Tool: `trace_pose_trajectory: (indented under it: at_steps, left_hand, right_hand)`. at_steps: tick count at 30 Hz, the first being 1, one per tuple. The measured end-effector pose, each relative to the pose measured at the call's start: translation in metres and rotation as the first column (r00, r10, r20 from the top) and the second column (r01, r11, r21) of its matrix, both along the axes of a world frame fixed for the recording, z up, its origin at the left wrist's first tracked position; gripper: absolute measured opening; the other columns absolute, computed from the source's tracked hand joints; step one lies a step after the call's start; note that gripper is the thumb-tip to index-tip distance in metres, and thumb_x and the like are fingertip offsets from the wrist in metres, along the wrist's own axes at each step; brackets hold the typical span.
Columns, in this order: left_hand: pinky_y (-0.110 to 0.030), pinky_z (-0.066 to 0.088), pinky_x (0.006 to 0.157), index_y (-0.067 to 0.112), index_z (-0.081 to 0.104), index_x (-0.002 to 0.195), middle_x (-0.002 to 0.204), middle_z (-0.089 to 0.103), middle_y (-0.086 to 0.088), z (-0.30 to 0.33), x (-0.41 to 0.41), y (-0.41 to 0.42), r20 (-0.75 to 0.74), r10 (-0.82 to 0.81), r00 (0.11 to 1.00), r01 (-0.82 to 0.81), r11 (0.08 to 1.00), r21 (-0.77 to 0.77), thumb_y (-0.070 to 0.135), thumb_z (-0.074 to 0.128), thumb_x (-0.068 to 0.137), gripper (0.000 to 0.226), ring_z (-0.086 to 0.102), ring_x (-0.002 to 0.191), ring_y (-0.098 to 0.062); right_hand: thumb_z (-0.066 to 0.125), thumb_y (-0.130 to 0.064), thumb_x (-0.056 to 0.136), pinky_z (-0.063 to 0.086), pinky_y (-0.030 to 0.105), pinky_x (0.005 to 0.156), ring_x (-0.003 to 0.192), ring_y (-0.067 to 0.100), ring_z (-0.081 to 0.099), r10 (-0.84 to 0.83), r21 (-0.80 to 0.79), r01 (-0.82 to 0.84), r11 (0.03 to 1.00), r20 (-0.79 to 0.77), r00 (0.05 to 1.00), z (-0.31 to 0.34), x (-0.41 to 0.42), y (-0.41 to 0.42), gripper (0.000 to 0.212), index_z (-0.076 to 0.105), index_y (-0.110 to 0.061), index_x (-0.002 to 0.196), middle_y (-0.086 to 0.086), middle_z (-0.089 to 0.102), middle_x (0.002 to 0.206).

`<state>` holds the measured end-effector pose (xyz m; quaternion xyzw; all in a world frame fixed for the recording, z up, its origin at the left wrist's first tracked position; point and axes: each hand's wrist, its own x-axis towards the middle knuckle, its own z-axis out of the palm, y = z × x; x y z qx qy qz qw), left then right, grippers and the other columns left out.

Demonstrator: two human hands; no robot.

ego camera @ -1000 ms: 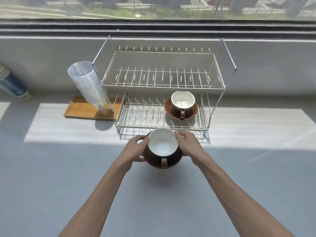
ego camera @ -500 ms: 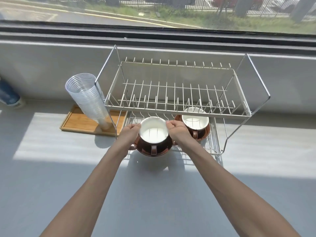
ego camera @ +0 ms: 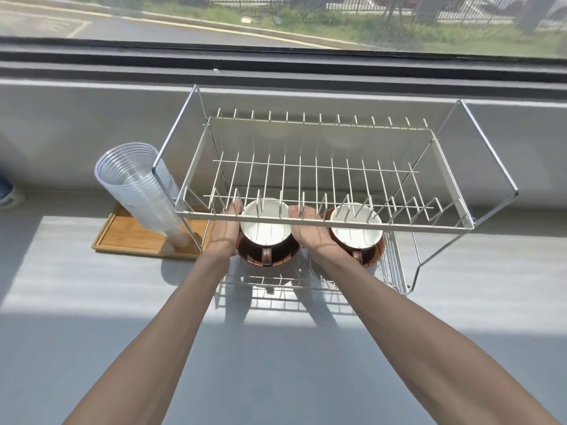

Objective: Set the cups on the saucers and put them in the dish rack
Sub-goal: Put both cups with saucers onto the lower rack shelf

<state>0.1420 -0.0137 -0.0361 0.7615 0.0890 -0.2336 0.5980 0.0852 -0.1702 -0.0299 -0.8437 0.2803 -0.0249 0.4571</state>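
A two-tier wire dish rack (ego camera: 322, 219) stands on the grey counter by the window. Under its upper tier, my left hand (ego camera: 225, 231) and my right hand (ego camera: 310, 233) grip the two sides of a brown saucer (ego camera: 276, 256) that carries a brown cup with a white inside (ego camera: 265, 230), handle towards me. They hold it over the left half of the lower tier. A second brown cup (ego camera: 356, 228) on its saucer (ego camera: 372, 256) sits on the lower tier just to the right, close to my right hand. The upper tier's front bar hides my fingertips.
A tilted stack of clear plastic cups (ego camera: 141, 191) leans on a wooden tray (ego camera: 129, 240) left of the rack. The upper tier holds nothing. A blue and white object (ego camera: 6, 194) shows at the far left edge.
Both hands carried the cup and saucer forward from the counter in front of the rack into the lower tier, beside the second cup. The camera moved closer and higher.
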Motion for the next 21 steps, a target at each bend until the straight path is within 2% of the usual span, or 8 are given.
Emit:
trace_pose_trajectory:
  at_steps: [3,5,7,11,13,15,17,21]
  left_hand:
    - [-0.046,0.048,0.099,0.016,0.058,0.11,0.103,0.055,-0.009,-0.015,0.003,0.006,-0.026,-0.052,0.998,0.054,0.996,0.065,0.05,0.043,0.094,0.041,0.053,0.094,-0.023]
    - [-0.044,0.049,0.094,0.02,0.054,0.101,0.096,0.054,-0.007,-0.014,0.002,0.005,-0.064,-0.031,0.997,0.035,0.998,0.061,0.058,0.043,0.088,0.042,0.052,0.088,-0.023]
    - [-0.047,0.049,0.096,0.024,0.053,0.093,0.097,0.057,-0.008,-0.01,0.002,0.0,-0.065,-0.002,0.998,0.005,0.999,0.054,0.074,0.037,0.075,0.056,0.055,0.089,-0.025]
    - [-0.055,0.046,0.104,0.026,0.057,0.094,0.109,0.057,-0.008,-0.004,0.0,-0.004,-0.029,-0.041,0.999,0.043,0.997,0.069,0.073,0.033,0.081,0.054,0.055,0.1,-0.025]
    - [-0.052,0.043,0.107,0.022,0.061,0.119,0.126,0.058,-0.006,-0.003,0.0,-0.006,-0.058,-0.03,0.998,0.035,0.996,0.088,0.072,0.036,0.087,0.064,0.055,0.116,-0.026]
    - [-0.05,0.039,0.111,0.019,0.049,0.142,0.147,0.048,-0.005,0.001,-0.001,-0.006,-0.038,-0.066,0.997,0.071,0.985,0.155,0.062,0.044,0.092,0.066,0.046,0.133,-0.028]
    - [-0.046,0.035,0.114,0.016,0.04,0.148,0.156,0.036,-0.003,0.003,-0.006,-0.002,0.015,-0.19,0.982,0.18,0.95,0.256,0.049,0.048,0.096,0.062,0.036,0.14,-0.024]
    - [-0.045,0.036,0.113,0.021,0.041,0.145,0.154,0.035,0.002,0.012,-0.017,0.01,0.071,-0.334,0.94,0.283,0.878,0.386,0.048,0.047,0.098,0.055,0.04,0.137,-0.021]
  right_hand:
    - [0.038,-0.02,0.104,0.033,0.033,0.073,0.079,0.021,0.041,0.011,0.021,-0.011,1.0,0.011,1.0,-0.003,-0.002,-0.002,0.035,0.045,-0.022,0.07,-0.001,0.043,0.07]
    - [0.038,-0.021,0.103,0.031,0.03,0.072,0.077,0.02,0.041,0.01,0.046,-0.009,0.999,-0.008,1.0,-0.002,-0.001,-0.002,0.04,0.035,-0.027,0.064,-0.008,0.036,0.064]
    - [0.038,-0.02,0.103,0.031,0.03,0.072,0.076,0.021,0.041,0.017,0.057,-0.016,0.998,-0.01,1.0,-0.002,0.0,-0.002,0.04,0.035,-0.026,0.063,-0.009,0.036,0.063]
    - [0.038,-0.018,0.104,0.029,0.028,0.074,0.08,0.02,0.039,0.037,0.062,-0.036,0.997,-0.023,0.999,-0.002,-0.002,-0.002,0.03,0.045,-0.013,0.075,-0.008,0.035,0.066]
    - [0.037,-0.018,0.103,0.034,0.032,0.077,0.085,0.02,0.042,0.065,0.071,-0.063,0.995,-0.036,0.997,0.0,-0.002,-0.003,0.022,0.051,-0.011,0.088,-0.004,0.045,0.075]
    - [0.04,-0.016,0.102,0.036,0.031,0.085,0.092,0.019,0.043,0.096,0.107,-0.09,0.99,-0.06,0.994,0.006,-0.007,-0.003,0.021,0.053,-0.022,0.087,0.001,0.051,0.095]
    - [0.039,-0.01,0.103,0.034,0.024,0.085,0.095,0.021,0.043,0.148,0.085,-0.139,0.987,-0.107,0.983,0.012,-0.014,-0.002,0.033,0.045,-0.029,0.077,0.002,0.051,0.094]
    - [0.027,-0.021,0.105,0.041,0.035,0.079,0.093,0.03,0.053,0.107,-0.058,-0.125,0.99,-0.249,0.962,0.031,-0.028,0.005,0.042,0.055,-0.005,0.078,0.011,0.057,0.08]
